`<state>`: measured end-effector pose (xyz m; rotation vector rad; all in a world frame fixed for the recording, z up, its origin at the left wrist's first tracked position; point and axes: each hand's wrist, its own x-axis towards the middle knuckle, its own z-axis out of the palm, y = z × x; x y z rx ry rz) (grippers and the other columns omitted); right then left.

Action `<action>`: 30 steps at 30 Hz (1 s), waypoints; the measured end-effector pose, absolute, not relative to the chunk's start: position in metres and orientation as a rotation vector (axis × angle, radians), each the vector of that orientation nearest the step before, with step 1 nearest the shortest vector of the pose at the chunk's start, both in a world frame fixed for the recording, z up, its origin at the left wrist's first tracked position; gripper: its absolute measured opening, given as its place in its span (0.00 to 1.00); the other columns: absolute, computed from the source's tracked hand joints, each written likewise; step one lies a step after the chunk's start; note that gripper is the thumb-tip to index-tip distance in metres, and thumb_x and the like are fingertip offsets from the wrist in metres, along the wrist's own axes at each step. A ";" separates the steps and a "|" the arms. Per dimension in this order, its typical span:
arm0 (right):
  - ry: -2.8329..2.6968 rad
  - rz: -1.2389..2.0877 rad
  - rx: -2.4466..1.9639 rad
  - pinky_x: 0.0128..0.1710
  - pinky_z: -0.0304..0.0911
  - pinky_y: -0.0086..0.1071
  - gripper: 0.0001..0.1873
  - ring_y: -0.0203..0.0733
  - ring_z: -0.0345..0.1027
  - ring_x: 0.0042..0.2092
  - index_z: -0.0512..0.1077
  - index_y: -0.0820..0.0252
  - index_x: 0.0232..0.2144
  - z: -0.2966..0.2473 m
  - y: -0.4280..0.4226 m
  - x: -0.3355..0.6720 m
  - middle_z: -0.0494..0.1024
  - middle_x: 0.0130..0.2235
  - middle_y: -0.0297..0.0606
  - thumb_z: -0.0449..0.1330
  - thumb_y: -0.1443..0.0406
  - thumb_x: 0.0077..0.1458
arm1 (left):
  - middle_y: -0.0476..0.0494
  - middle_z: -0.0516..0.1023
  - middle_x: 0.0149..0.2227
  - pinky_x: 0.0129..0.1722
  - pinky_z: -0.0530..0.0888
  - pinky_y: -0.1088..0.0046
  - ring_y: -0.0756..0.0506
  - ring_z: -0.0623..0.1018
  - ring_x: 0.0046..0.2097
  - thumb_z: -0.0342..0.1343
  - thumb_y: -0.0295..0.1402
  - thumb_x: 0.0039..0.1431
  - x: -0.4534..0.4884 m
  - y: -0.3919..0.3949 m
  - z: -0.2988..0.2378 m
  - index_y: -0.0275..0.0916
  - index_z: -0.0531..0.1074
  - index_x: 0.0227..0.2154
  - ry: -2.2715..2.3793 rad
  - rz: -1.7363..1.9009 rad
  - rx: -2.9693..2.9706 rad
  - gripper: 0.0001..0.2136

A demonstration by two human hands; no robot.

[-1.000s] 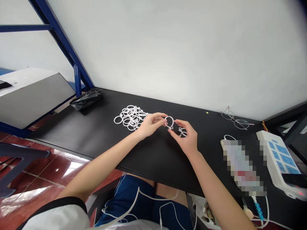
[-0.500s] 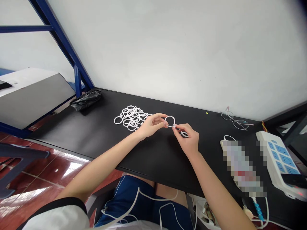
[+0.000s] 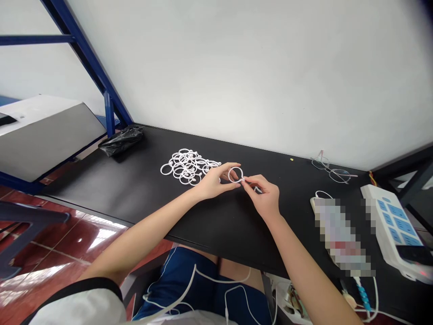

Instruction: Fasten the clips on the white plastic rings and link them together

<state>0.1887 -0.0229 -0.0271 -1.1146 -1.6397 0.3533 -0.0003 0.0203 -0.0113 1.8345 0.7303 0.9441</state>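
Evidently the white ring (image 3: 236,167) was up between both hands, above the middle of the black counter (image 3: 209,216), its round opening turned toward the camera. The right hand (image 3: 262,194) had its thumb and forefinger pinched together on the small knob at the ring's lower right edge. The left hand (image 3: 216,181) curved around the opposite side, thumb below and forefinger above, the fingers well parted; whether any of them touched the ring, I could not tell.

Just beyond the left hand lay a loose pile of similar rings (image 3: 185,168), overlapping one another, and the hand hid part of its near right edge. Another white piece (image 3: 258,190) showed beneath the right hand, mostly covered by it. Farther right, a pair of glasses (image 3: 340,176) rested near the wall (image 3: 237,81), with a pixelated device (image 3: 341,234) nearer the person and a white power strip (image 3: 392,221) beside it. A crumpled black plastic bag (image 3: 122,141) sat at the counter's far left corner.
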 end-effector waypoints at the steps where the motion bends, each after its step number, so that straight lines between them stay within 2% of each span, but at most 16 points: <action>1: -1.637 0.363 -1.120 0.32 0.72 0.33 0.02 0.37 0.74 0.30 0.78 0.55 0.32 -0.028 -0.023 0.189 0.79 0.33 0.35 0.64 0.65 0.55 | 0.44 0.76 0.39 0.42 0.74 0.71 0.49 0.77 0.39 0.63 0.31 0.55 0.000 0.020 -0.012 0.39 0.65 0.56 0.732 0.948 1.843 0.25; 8: -1.634 0.413 -1.122 0.33 0.71 0.33 0.03 0.38 0.74 0.31 0.78 0.56 0.32 -0.028 -0.023 0.190 0.80 0.32 0.35 0.64 0.65 0.55 | 0.44 0.76 0.40 0.42 0.73 0.71 0.49 0.76 0.38 0.60 0.36 0.58 0.000 0.018 -0.011 0.41 0.63 0.57 0.725 0.923 1.926 0.24; 16: -1.664 0.481 -1.111 0.33 0.73 0.35 0.04 0.39 0.75 0.30 0.79 0.55 0.32 -0.023 -0.026 0.186 0.81 0.31 0.36 0.64 0.62 0.54 | 0.43 0.75 0.39 0.40 0.71 0.69 0.45 0.75 0.40 0.57 0.47 0.59 -0.006 0.017 -0.007 0.39 0.65 0.46 0.807 0.838 2.217 0.19; 20: -1.650 0.578 -1.063 0.33 0.73 0.34 0.04 0.40 0.76 0.32 0.79 0.55 0.33 -0.023 -0.028 0.184 0.81 0.32 0.36 0.64 0.62 0.54 | 0.43 0.75 0.37 0.39 0.69 0.70 0.46 0.74 0.38 0.57 0.48 0.59 -0.007 0.017 -0.006 0.38 0.66 0.42 0.842 0.887 2.350 0.18; 26: -1.761 0.305 -1.041 0.32 0.69 0.32 0.04 0.37 0.72 0.29 0.77 0.56 0.35 -0.022 -0.032 0.178 0.79 0.30 0.35 0.62 0.65 0.58 | 0.50 0.70 0.27 0.33 0.66 0.74 0.50 0.70 0.30 0.53 0.46 0.62 -0.004 0.016 -0.009 0.37 0.66 0.38 0.852 0.980 2.216 0.15; 30: -1.813 0.312 -1.108 0.30 0.66 0.31 0.07 0.36 0.71 0.27 0.72 0.57 0.33 -0.023 -0.034 0.178 0.76 0.26 0.33 0.58 0.61 0.61 | 0.50 0.70 0.27 0.29 0.65 0.77 0.50 0.70 0.30 0.51 0.46 0.63 -0.002 0.014 -0.007 0.37 0.67 0.37 0.862 1.023 2.079 0.15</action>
